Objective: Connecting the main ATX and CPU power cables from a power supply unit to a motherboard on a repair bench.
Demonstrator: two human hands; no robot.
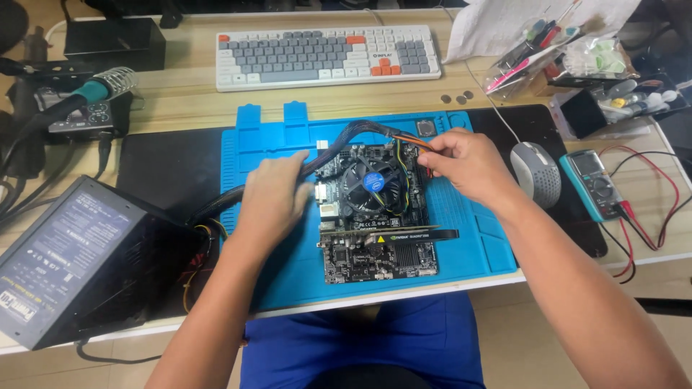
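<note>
A black motherboard (pixel 375 252) with a round cooler fan (pixel 369 184) and a small graphics card (pixel 393 234) lies on a blue work mat (pixel 461 245). My left hand (pixel 272 198) grips a thick black sleeved cable (pixel 360 130) that runs from the power supply (pixel 72 259) at the left. At the board's upper right edge, my right hand (pixel 468 166) pinches the cable's end with its coloured wires (pixel 412 140).
A keyboard (pixel 328 56) lies at the back, with a soldering station (pixel 79 108) at the far left. A mouse (pixel 537 173) and a multimeter (pixel 595 184) with red leads sit to the right. Tool bags (pixel 577 57) fill the back right. The table's front edge is near my lap.
</note>
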